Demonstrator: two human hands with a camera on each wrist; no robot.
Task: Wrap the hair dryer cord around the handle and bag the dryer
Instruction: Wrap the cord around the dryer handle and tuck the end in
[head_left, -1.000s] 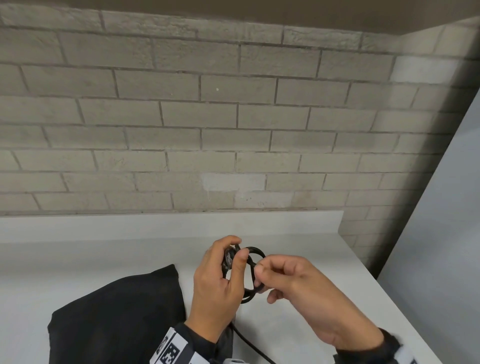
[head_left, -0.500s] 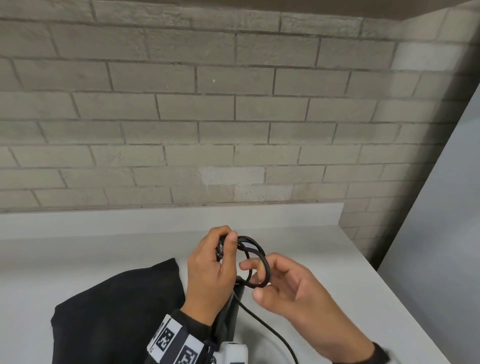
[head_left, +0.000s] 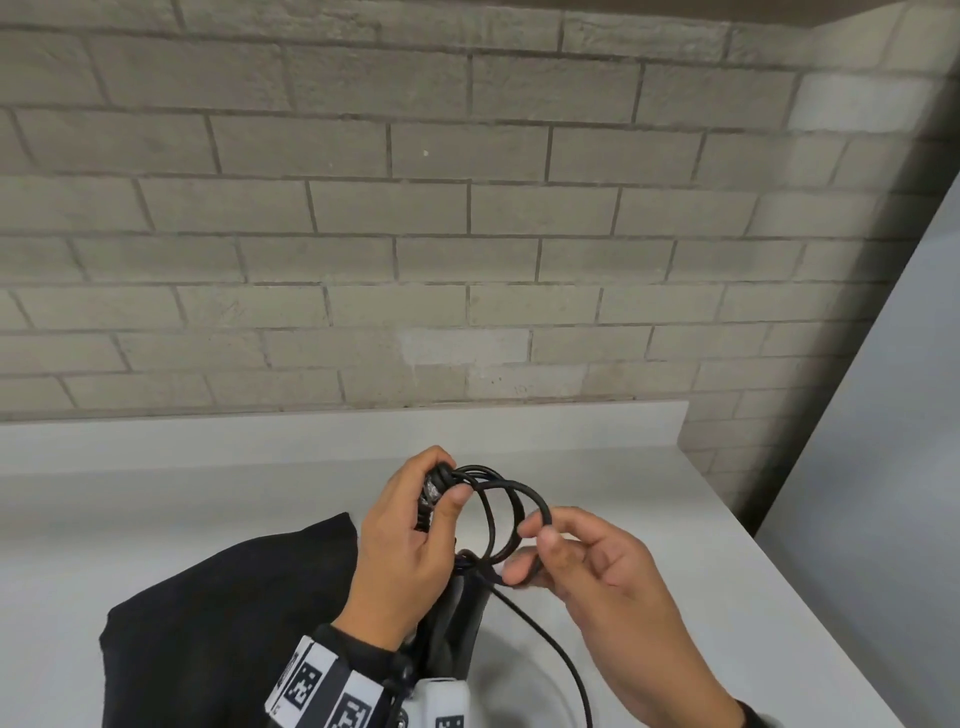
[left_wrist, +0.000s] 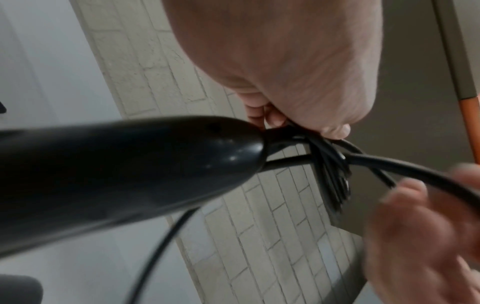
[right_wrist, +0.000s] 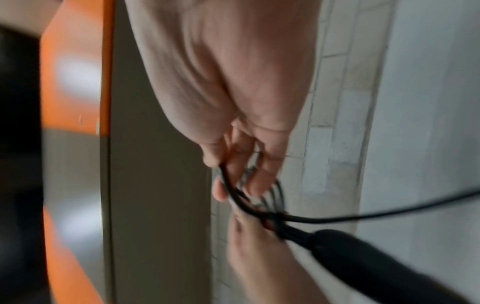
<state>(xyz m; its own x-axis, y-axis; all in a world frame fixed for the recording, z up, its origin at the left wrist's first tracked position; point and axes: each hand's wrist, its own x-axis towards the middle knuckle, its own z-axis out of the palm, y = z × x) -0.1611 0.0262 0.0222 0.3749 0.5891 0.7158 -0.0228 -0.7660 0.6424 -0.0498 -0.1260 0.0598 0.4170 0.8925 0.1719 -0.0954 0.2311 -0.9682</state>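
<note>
In the head view my left hand (head_left: 447, 478) grips the end of the black hair dryer handle (head_left: 457, 618), its thumb pressing several coils of black cord (head_left: 498, 514) against it. My right hand (head_left: 537, 535) pinches the outer loop of that cord just to the right. The loose cord (head_left: 550, 644) trails down toward me. The left wrist view shows the handle (left_wrist: 116, 174) and the bunched coils (left_wrist: 330, 164) under my fingers (left_wrist: 335, 129). In the blurred right wrist view, fingers (right_wrist: 259, 174) hold the cord (right_wrist: 233, 191) beside the handle (right_wrist: 363, 259). A black bag (head_left: 223, 613) lies left of my hands.
A white counter (head_left: 675, 545) runs under my hands, ending at its right edge near a pale panel (head_left: 883, 467). A grey brick wall (head_left: 467, 234) stands behind the counter's low back ledge.
My right hand has swung the cord round from beside the left thumb and now holds a wider loop out to the right. My left hand has kept its grip.
</note>
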